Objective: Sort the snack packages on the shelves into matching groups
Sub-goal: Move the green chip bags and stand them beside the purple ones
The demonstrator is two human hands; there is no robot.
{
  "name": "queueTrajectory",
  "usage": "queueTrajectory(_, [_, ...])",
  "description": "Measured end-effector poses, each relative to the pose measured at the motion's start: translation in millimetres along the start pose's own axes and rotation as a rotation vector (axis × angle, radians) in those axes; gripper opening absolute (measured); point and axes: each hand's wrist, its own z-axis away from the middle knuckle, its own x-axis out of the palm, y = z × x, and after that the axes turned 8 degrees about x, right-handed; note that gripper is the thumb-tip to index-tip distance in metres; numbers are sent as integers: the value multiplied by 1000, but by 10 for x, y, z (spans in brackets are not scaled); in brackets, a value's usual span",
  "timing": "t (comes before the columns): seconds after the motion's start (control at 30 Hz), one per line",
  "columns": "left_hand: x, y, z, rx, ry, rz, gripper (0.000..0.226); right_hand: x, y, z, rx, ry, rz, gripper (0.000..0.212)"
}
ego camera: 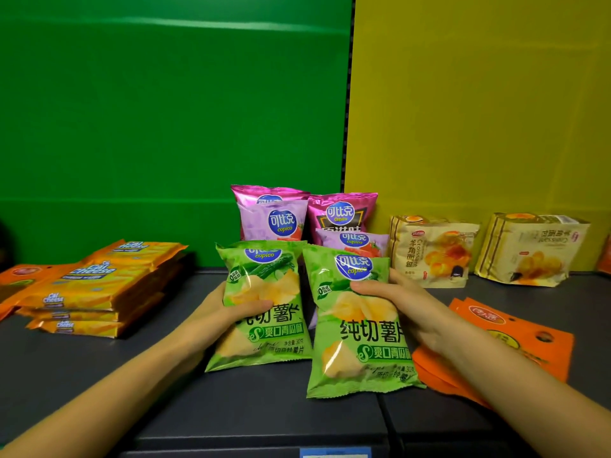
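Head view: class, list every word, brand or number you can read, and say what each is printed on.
"Cal Cheese": wafer packs.
"可比克 copico": right green bag, pink bags.
"爽口青瓜味", "净含量 30克": left green bag.
"纯切薯片": both green bags.
"羊角面包", "Croissant": croissant pack.
Orange pouches: logo too blurred to read.
Blue label at the bottom edge: unreadable.
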Motion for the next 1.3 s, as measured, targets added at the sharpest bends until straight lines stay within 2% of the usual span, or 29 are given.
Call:
queueTrajectory(0.1, [-96, -91, -62, 11, 31, 15, 71, 15, 37, -15, -26, 49, 2, 68])
queueTrajectory(0.23, [-172, -173, -92, -29, 46, 58, 63, 36, 57, -38, -26, 64, 1, 76])
queueTrajectory(0.33, [-112, -96, -47, 6, 15, 79, 67, 35, 58, -32, -64, 77, -42, 63])
queueTrajectory(0.5, [20, 28, 37, 83, -38, 160, 87, 71, 61, -43, -194, 119, -88, 45])
queueTrajectory(0.6, [39, 9, 4, 126, 2, 153, 89, 80, 26, -77, -273, 161, -44, 47])
queueTrajectory(0.73, [28, 0, -34, 171, 63, 130, 93, 55, -26, -131, -361, 214, 35, 61])
queueTrajectory(0.83, [-21, -3, -32, 192, 78, 122, 98, 34, -42, -131, -396, 223, 107, 55])
queueTrajectory(0.9, [-81, 21, -14, 207, 95, 135, 98, 33, -52, -110, -402, 252, 147, 68])
queueTrajectory(1.0, [-144, 75, 17, 216, 50, 178, 95, 43, -45, -105, -403, 309, 234, 109])
queueTrajectory(1.07, [-106, 92, 30, 224, 6, 177, 94, 106, -52, -96, -385, 335, 305, 123])
queueTrajectory(1.3, [55, 10, -55, 253, 94, 49, 101, 199, -74, -130, -316, 301, 362, 114])
